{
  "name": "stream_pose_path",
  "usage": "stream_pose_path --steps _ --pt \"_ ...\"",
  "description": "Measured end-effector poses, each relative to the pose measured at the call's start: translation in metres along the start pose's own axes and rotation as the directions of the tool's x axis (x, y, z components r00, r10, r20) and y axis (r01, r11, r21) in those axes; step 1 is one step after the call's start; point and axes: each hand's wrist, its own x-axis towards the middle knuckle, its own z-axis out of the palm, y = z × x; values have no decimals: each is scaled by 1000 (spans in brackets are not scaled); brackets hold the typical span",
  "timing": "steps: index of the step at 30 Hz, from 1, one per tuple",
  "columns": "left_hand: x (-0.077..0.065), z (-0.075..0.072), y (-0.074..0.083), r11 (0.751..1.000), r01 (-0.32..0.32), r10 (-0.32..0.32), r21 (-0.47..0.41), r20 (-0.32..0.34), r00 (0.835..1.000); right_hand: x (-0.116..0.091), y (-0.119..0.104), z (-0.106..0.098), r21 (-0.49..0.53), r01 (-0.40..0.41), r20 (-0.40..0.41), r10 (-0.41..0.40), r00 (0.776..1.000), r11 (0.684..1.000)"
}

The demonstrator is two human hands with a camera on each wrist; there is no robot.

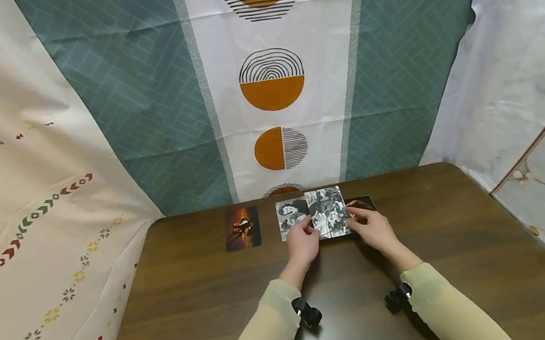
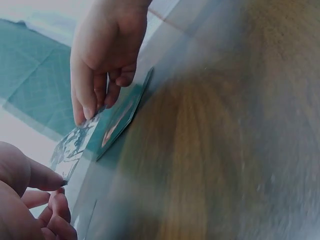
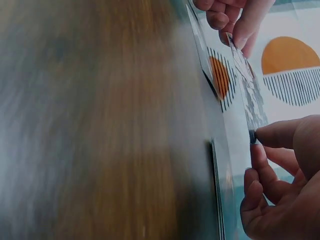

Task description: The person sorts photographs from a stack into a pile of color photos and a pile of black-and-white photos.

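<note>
My left hand [image 1: 303, 242] and right hand [image 1: 374, 230] hold a black-and-white photo card [image 1: 328, 213] between them. The left hand pinches its left edge between thumb and fingers; the right hand pinches the opposite edge. In the right wrist view the photo card [image 3: 249, 95] appears raised above the wooden table [image 3: 100, 120] and tilted. Behind the left fingertips, another black-and-white card [image 1: 287, 213] with a picture of people lies on the table. A dark card [image 1: 360, 201] lies to the right, partly covered by the right hand and the held card.
A dark card with an orange glowing picture [image 1: 242, 229] lies farther left on the brown table [image 1: 194, 319]. A patterned green and white cloth [image 1: 153, 93] hangs along the table's back edge, and pale cloths [image 1: 5, 206] hang at both sides. Each wrist wears a small black camera [image 1: 308, 313].
</note>
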Motion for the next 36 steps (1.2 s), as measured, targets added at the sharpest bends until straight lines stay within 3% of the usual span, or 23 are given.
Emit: stream_pose_path --steps 10,17,23,36 --pt "3 -28 -16 997 60 -62 -53 -46 997 9 -16 24 -33 65 7 -65 998 997" --pt "3 -46 -26 993 65 -73 -100 -79 994 11 -27 42 -26 79 20 -78 997 997" --pt "1 -58 -34 990 78 -92 -114 -119 989 12 -34 54 -4 118 40 -118 992 993" --pt "-2 -76 -46 991 71 -88 -110 -156 984 15 -45 70 10 123 69 -123 990 992"
